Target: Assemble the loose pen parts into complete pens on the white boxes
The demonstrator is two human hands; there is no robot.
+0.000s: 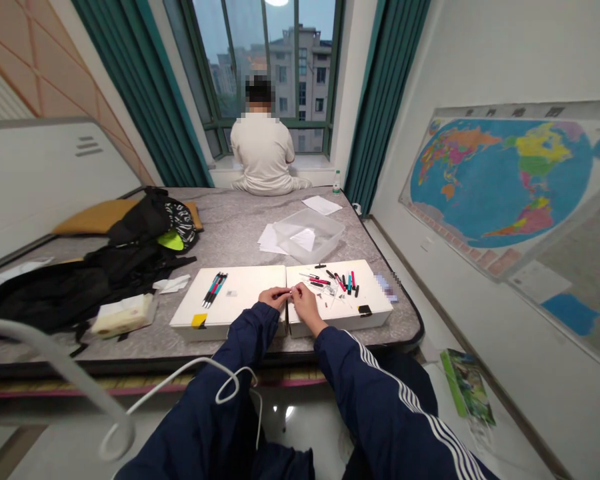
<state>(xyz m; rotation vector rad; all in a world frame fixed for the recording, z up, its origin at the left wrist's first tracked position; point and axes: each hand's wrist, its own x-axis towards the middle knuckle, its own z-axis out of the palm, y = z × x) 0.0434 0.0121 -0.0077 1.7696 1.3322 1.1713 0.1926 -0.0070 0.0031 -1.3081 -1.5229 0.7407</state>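
**One view, head-worn, looking forward and down.**

**Grips:** left grip [274, 297] and right grip [304, 301], both closed, fingertips meeting on a small thin part [286, 292], too small to identify. Held above the join between two white boxes. Navy sleeves, white stripes on the right one.

**Surface under the grips:** left box [227, 300], carrying three assembled pens [215, 289], with a yellow tag [199, 321] at its front edge. Right box [340, 297], carrying scattered pen parts [337, 285], barrels in pink, teal and black among them, with a black tag [365, 309] at its front edge. Both boxes rest on a grey marbled mattress [230, 220].

**Ahead of the grips, on the mattress:** clear plastic tub [309, 235] with paper inside; loose paper sheets [270, 239] touching its left side; a further sheet [322, 205] beyond; water bottle [336, 182] at the far edge.

**Left of the grips:** tissue packet [123, 315], black bag [55, 293], yellow cushion [93, 217].

**Room:** a seated person [263, 150], back to me, facing a window [300, 73] hung with teal curtains [145, 100]. World map [500, 180] on the right wall. Green book [467, 387] on the floor, right of the grips. White cable [180, 380] near me, below the left grip.
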